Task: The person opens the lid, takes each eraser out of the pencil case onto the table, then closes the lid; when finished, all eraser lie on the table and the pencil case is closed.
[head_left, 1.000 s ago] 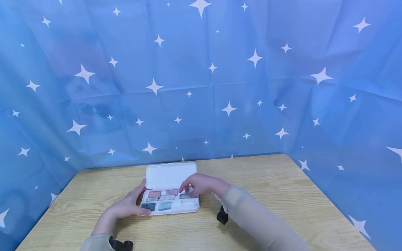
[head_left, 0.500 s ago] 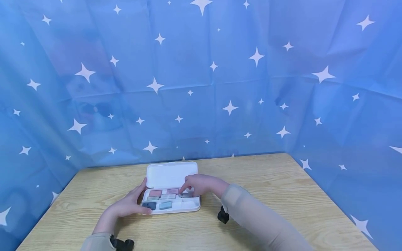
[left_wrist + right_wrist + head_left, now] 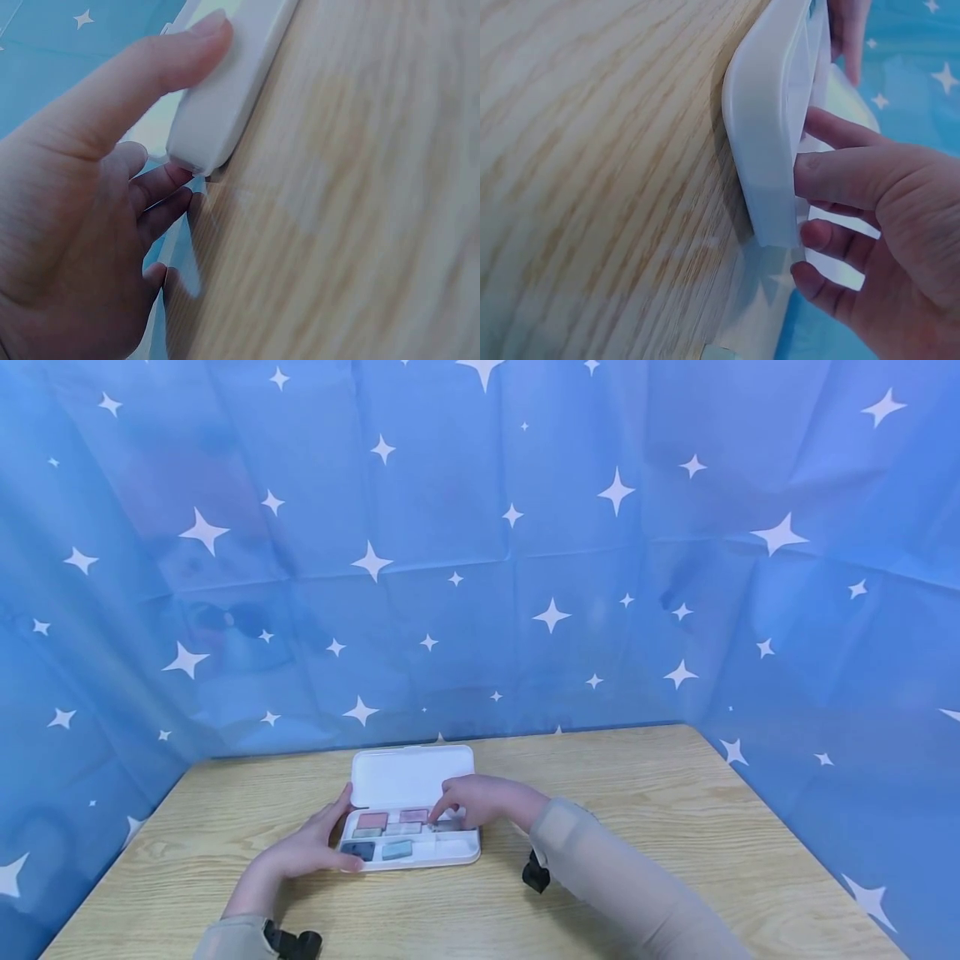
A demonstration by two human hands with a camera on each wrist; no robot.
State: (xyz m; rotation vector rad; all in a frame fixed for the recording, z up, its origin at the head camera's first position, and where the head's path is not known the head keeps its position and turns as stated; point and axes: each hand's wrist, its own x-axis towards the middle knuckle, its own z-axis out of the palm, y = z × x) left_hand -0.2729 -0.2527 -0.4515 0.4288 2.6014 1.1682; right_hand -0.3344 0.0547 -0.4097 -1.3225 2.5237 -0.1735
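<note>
A white hinged case (image 3: 412,777) lies on the table with its lid raised at the back. Small rectangular blocks sit in its compartments: a reddish-pink block (image 3: 372,821), a pink-purple block (image 3: 413,816), a dark block (image 3: 358,851) and a light blue block (image 3: 397,850). My left hand (image 3: 303,852) holds the case's left end, thumb at the front corner and fingers behind. Over the right compartments, my right hand (image 3: 480,800) reaches in with index finger and thumb at the two ends of a grey block (image 3: 447,826), mostly covered by that hand.
The case stands on a wooden table (image 3: 645,810), near its back edge. Blue cloth (image 3: 450,610) with white stars hangs behind and on both sides. A black wrist device (image 3: 536,872) shows at the right sleeve.
My right hand's fingers have lowered slightly with the grey block, which now sits deeper in the compartment. The left hand keeps its hold; the whole view has shifted a little.
</note>
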